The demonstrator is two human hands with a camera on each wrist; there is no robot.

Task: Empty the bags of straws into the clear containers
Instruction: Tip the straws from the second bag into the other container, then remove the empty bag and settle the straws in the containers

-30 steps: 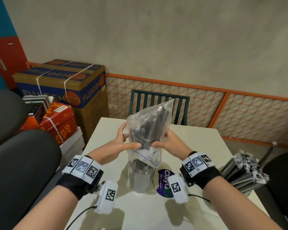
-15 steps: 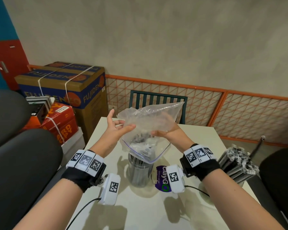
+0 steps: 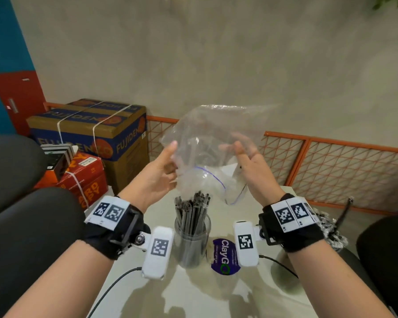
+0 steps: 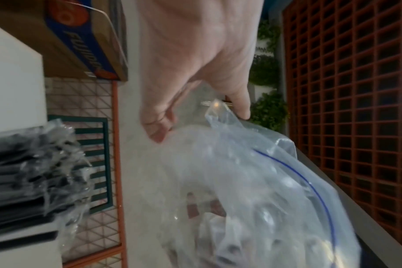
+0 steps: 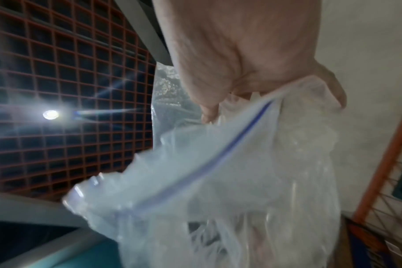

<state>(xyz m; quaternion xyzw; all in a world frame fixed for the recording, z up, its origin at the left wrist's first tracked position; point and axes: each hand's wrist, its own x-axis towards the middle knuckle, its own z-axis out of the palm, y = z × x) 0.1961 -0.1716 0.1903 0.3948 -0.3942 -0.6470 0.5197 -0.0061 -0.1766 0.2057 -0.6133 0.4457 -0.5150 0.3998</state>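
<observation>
My left hand (image 3: 157, 177) and right hand (image 3: 253, 173) hold the clear bag (image 3: 211, 145) upside down, mouth hanging just above the jar (image 3: 192, 239), so anything left would drop straight in. The bag looks empty; the black straws (image 3: 193, 210) stand upright in the jar on the table (image 3: 193, 294). Each hand grasps a side of the plastic, thumb against loosely curled fingers.

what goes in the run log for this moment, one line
step: bag emptied | bag: clear, held up by left hand and right hand | straws: upright in container | next: probably second bundle
</observation>
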